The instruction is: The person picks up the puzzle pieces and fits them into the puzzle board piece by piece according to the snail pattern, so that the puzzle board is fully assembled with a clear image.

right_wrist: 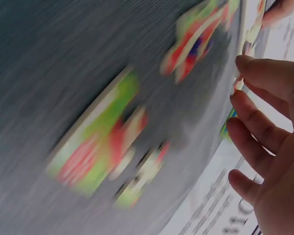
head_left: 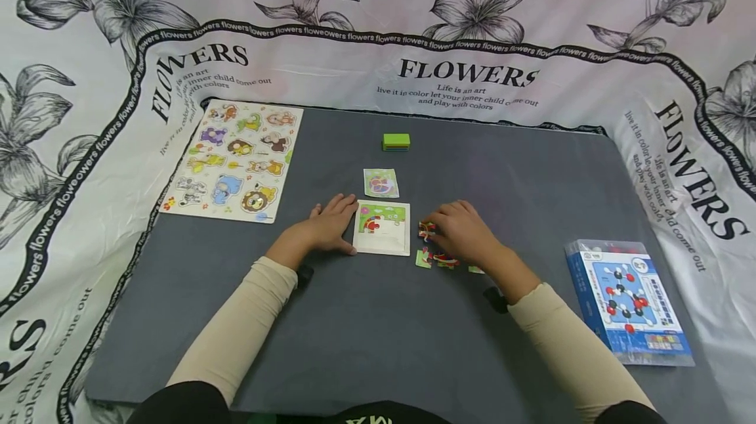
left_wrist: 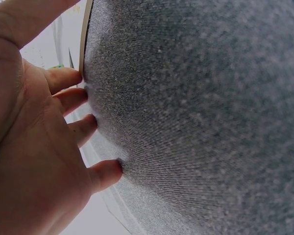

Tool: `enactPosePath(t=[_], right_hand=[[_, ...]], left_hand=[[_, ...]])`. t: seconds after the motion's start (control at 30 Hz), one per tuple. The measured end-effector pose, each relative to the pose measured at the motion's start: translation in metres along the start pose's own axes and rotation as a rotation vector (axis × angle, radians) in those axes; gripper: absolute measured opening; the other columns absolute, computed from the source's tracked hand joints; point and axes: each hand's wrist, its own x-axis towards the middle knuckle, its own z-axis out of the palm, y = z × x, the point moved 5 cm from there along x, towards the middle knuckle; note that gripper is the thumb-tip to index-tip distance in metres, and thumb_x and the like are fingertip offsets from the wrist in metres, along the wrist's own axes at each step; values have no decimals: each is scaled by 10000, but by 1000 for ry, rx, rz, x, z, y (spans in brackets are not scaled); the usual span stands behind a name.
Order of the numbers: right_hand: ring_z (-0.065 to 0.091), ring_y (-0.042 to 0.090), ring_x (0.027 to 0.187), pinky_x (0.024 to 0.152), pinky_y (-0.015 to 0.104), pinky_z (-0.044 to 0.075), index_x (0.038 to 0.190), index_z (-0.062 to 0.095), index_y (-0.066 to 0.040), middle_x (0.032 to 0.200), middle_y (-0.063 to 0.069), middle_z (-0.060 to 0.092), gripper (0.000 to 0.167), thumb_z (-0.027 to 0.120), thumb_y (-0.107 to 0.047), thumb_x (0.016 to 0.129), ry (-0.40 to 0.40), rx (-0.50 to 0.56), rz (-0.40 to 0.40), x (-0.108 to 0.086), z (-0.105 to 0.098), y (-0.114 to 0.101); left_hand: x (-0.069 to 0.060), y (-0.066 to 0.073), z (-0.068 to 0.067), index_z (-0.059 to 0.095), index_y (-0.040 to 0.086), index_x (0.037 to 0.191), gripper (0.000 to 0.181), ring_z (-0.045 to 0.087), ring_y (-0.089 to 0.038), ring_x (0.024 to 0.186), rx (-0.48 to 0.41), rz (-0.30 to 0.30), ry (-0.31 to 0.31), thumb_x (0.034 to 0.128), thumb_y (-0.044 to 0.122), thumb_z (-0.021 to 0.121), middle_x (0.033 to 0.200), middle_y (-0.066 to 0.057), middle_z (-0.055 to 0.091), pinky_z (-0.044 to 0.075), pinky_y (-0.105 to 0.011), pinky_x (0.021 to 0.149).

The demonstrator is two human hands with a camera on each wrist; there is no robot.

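We are noting the puzzle tray [head_left: 390, 244] lying flat on the grey tabletop [head_left: 366, 345], its far strip and part of its left side showing fitted green-and-red pieces. The left hand [head_left: 327, 224] is spreading its fingers and bracing the tray's left edge, fingertips pressing the cloth-like surface. To the tray's right, the right hand [head_left: 463, 233] is pinching a small puzzle piece [head_left: 426, 231] between thumb and fingers; loose pieces [head_left: 423, 258] are lying just nearer us, blurred in the wrist view. Just beyond the tray a picture card [head_left: 380, 183] is resting, with green blocks [head_left: 396, 142] farther beyond. An animal sheet [head_left: 233, 161] is lying left of the tray, a boxed molecule set [head_left: 632, 302] sitting well to its right.
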Motion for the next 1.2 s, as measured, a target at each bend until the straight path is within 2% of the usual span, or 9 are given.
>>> enactPosePath(t=[0.13,0.23,0.5,0.9,1.2], right_hand=[[597,261,1032,1016,505,372,1092,736,-152,1017,38,681,270,779,-206,831,32,14,-68,20,3,-22],[597,257,1038,1020,495,369,1071,742,-151,1012,25,688,256,786,-188,821,48,21,-88,31,7,-34],[596,234,1050,1045,508,355,1077,752,-187,1024,3,694,230,761,-216,849,51,7,-109,49,16,-46],[596,247,1031,1012,471,384,1060,765,-190,1004,2,696,206,754,-204,855,67,9,-97,57,21,-50],[595,265,1039,1016,494,379,1064,764,-163,1036,19,694,206,746,-175,859,30,24,-65,58,23,-52]], left_hand=[[0,0,-1,162,59,1558,1007,-14,-297,1506,3,-2,-2,826,389,769,1637,-102,61,95,-629,1137],[0,0,-1,162,59,1558,1007,-14,-296,1506,-2,3,1,825,386,770,1636,-103,62,91,-628,1138],[0,0,-1,139,75,1565,1009,-33,-282,1507,11,-1,-2,836,400,756,1640,-87,34,85,-618,1145],[0,-1,-2,143,67,1563,1010,-34,-284,1507,15,-7,-2,833,395,760,1640,-92,34,87,-618,1145],[1,0,-1,143,65,1562,1012,-33,-286,1506,16,-4,-10,832,400,759,1640,-97,32,93,-622,1143]])
